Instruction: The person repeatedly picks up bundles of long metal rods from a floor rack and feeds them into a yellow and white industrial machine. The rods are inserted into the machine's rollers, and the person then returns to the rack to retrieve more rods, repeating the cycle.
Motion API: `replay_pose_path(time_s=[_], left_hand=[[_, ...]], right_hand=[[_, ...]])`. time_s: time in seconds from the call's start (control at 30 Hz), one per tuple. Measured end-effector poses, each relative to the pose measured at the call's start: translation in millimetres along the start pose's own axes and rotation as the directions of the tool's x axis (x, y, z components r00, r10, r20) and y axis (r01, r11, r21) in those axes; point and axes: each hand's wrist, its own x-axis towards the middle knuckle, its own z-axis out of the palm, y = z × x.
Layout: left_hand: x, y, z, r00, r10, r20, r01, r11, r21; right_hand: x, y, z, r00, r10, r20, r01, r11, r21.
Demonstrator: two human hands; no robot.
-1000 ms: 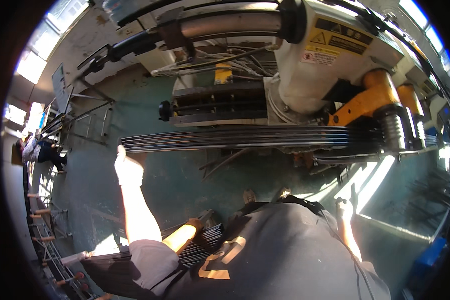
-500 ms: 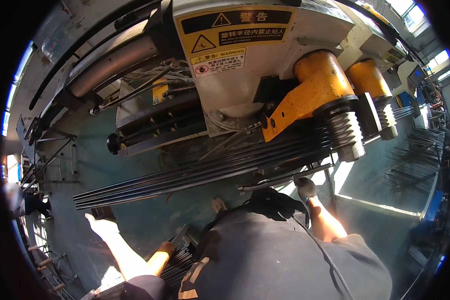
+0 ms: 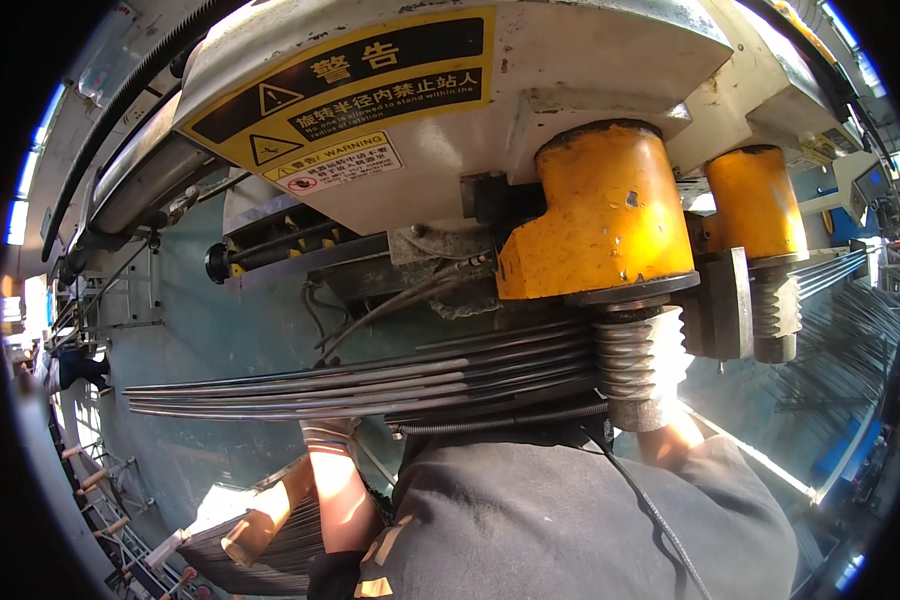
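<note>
A bundle of several long dark metal rods [image 3: 370,385] runs across the middle, its ends loosely fanned at the left. My left hand [image 3: 328,430], in a pale glove, is against the near side of the rods. Its fingers are hidden behind them, so their grip does not show. Toward the right, the bundle passes behind a ribbed metal spindle [image 3: 640,360] below an orange cylinder [image 3: 615,215]. My right forearm [image 3: 672,440] reaches up behind that spindle. The right hand itself is hidden there.
A large pale machine head [image 3: 420,130] with warning labels overhangs the rods. A second orange cylinder [image 3: 755,205] stands to its right. Many thin rods [image 3: 260,545] lie on a rack at lower left, and more rods [image 3: 840,340] at far right. Another person [image 3: 75,370] is at far left.
My left hand has moved right, from near the rods' left ends to farther along them. My view has come closer to the machine; my right hand has gone out of sight behind the spindle.
</note>
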Motion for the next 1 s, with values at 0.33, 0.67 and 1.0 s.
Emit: replay_pose_path(time_s=[0.33, 0.67, 1.0], left_hand=[[11, -34, 14, 0.999, 0.010, -0.036, -0.018, 0.973, -0.232], [-6, -3, -77, 0.935, -0.059, 0.350, 0.084, -0.922, -0.379], [-18, -97, -56, 0.668, 0.380, -0.639, 0.250, -0.924, -0.288]], right_hand=[[-31, -66, 33, 0.961, 0.130, -0.243, -0.075, 0.972, 0.223], [-86, -56, 38, 0.533, 0.689, -0.491, 0.298, 0.390, 0.871], [-159, -162, -186, 0.520, 0.727, -0.449, 0.733, -0.110, 0.671]])
